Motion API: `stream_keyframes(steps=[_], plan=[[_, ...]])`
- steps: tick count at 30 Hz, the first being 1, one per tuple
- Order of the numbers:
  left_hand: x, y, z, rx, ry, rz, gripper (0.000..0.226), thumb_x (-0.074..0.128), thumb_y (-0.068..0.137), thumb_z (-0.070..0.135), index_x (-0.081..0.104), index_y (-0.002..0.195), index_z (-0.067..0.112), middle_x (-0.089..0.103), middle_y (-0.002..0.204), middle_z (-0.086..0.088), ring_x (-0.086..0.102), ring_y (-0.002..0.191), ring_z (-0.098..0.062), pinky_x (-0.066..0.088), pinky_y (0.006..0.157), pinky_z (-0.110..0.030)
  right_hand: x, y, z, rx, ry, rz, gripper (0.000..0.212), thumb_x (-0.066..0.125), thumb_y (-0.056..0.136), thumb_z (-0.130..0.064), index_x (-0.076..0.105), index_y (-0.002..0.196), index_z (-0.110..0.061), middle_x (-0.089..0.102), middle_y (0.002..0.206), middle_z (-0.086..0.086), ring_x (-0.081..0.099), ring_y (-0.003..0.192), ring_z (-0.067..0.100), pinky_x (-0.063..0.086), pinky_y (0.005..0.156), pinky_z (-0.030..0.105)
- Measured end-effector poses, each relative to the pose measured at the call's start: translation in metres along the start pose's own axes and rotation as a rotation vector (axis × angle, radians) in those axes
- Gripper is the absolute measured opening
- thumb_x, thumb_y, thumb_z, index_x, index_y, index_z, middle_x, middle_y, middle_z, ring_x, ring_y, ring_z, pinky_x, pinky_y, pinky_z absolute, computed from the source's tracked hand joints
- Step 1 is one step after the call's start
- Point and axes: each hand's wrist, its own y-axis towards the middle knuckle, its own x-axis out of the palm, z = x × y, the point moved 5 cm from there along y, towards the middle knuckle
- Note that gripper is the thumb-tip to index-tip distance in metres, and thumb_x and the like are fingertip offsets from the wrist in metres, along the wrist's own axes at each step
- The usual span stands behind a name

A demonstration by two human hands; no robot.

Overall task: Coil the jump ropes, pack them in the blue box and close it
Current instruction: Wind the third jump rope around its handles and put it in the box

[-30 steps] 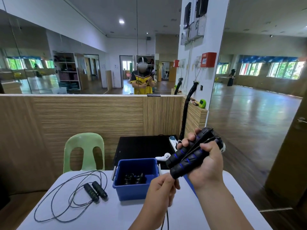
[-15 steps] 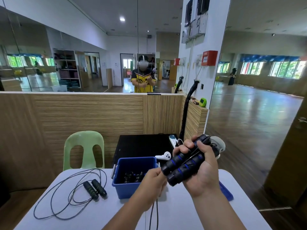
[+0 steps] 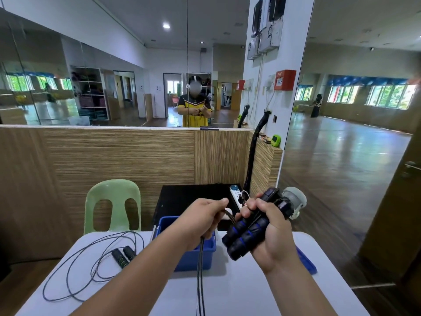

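My right hand [image 3: 271,229] grips two black jump rope handles with blue rings [image 3: 245,237], held together above the white table [image 3: 239,290]. Just left of them, my left hand [image 3: 202,218] pinches that rope's black cord [image 3: 200,277], which hangs straight down in two strands. The blue box [image 3: 193,256] stands open behind my left forearm, its inside mostly hidden. A second jump rope [image 3: 124,255] with black handles lies loose and uncoiled on the table's left side. A flat blue lid [image 3: 306,261] lies on the table behind my right wrist.
A green plastic chair [image 3: 112,205] stands behind the table on the left. A black surface [image 3: 193,197] with a white power strip [image 3: 235,193] sits behind the box, against a wooden partition. A mirror wall above reflects a person.
My left hand has risen along the cord from low near the table up to the handles. My right hand has tipped the handles a little lower.
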Motion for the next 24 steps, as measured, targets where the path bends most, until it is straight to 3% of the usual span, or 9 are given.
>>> stream_keyframes(steps=[4, 7, 10, 12, 15, 17, 19, 24], plan=[[0.008, -0.012, 0.009, -0.003, 0.081, 0.042, 0.041, 0.051, 0.106, 0.028, 0.059, 0.069, 0.012, 0.042, 0.047, 0.008, 0.027, 0.045, -0.010, 0.019, 0.045, -0.024, -0.009, 0.002, -0.002, -0.049, -0.053, 0.097, 0.011, 0.053, 0.096, -0.003, 0.050, 0.099, -0.014, 0.051, 0.077, 0.006, 0.052, 0.067, 0.019, 0.050, 0.074, 0.037], [0.015, -0.021, 0.008, 0.024, 0.178, 0.110, 0.032, 0.047, 0.102, 0.018, 0.063, 0.078, 0.004, 0.050, 0.045, 0.010, 0.033, 0.053, -0.020, 0.024, 0.049, -0.028, -0.017, 0.006, 0.001, -0.068, -0.080, 0.193, 0.010, 0.052, 0.100, -0.004, 0.053, 0.093, -0.011, 0.054, 0.073, 0.005, 0.056, 0.064, 0.019, 0.054, 0.069, 0.038], [0.021, -0.027, 0.004, 0.102, 0.307, 0.208, 0.033, 0.044, 0.097, 0.015, 0.057, 0.066, 0.012, 0.049, 0.056, 0.001, 0.040, 0.062, -0.022, 0.033, 0.059, -0.036, -0.026, 0.012, 0.005, -0.120, -0.155, 0.294, 0.004, 0.058, 0.099, -0.011, 0.055, 0.100, -0.010, 0.057, 0.077, 0.012, 0.060, 0.071, 0.024, 0.051, 0.075, 0.048], [0.027, -0.032, 0.002, 0.142, 0.360, 0.259, 0.033, 0.044, 0.098, 0.017, 0.052, 0.067, 0.013, 0.052, 0.063, -0.002, 0.046, 0.063, -0.021, 0.039, 0.062, -0.037, -0.028, 0.013, 0.007, -0.169, -0.180, 0.349, 0.007, 0.060, 0.099, -0.011, 0.056, 0.104, -0.009, 0.057, 0.082, 0.016, 0.062, 0.071, 0.022, 0.055, 0.072, 0.041], [0.036, -0.041, -0.001, 0.183, 0.405, 0.350, 0.026, 0.048, 0.102, 0.019, 0.064, 0.081, 0.017, 0.067, 0.076, 0.002, 0.057, 0.067, -0.013, 0.045, 0.061, -0.029, -0.024, 0.013, 0.006, -0.244, -0.178, 0.428, 0.006, 0.059, 0.100, -0.010, 0.058, 0.094, -0.012, 0.059, 0.075, 0.009, 0.062, 0.069, 0.018, 0.054, 0.068, 0.034], [0.042, -0.047, -0.003, 0.209, 0.379, 0.393, 0.023, 0.052, 0.101, 0.019, 0.066, 0.084, 0.025, 0.070, 0.079, 0.003, 0.058, 0.065, -0.004, 0.044, 0.054, -0.016, -0.024, 0.015, 0.006, -0.277, -0.183, 0.472, 0.010, 0.060, 0.100, -0.010, 0.058, 0.090, -0.013, 0.060, 0.071, 0.004, 0.061, 0.069, 0.018, 0.051, 0.070, 0.038], [0.046, -0.052, -0.006, 0.234, 0.281, 0.431, 0.020, 0.059, 0.100, 0.018, 0.068, 0.083, 0.025, 0.071, 0.076, 0.004, 0.058, 0.062, 0.002, 0.044, 0.055, -0.014, -0.024, 0.017, 0.007, -0.268, -0.164, 0.496, 0.009, 0.061, 0.099, -0.013, 0.057, 0.092, -0.011, 0.060, 0.071, 0.005, 0.059, 0.069, 0.019, 0.049, 0.072, 0.040], [0.051, -0.063, -0.023, 0.280, 0.061, 0.428, 0.018, 0.066, 0.097, 0.016, 0.073, 0.081, 0.021, 0.075, 0.075, 0.003, 0.056, 0.057, -0.003, 0.049, 0.060, -0.023, -0.024, 0.018, 0.009, -0.165, -0.059, 0.484, 0.021, 0.064, 0.099, -0.027, 0.059, 0.085, -0.012, 0.065, 0.083, 0.006, 0.067, 0.076, 0.016, 0.056, 0.074, 0.035]])
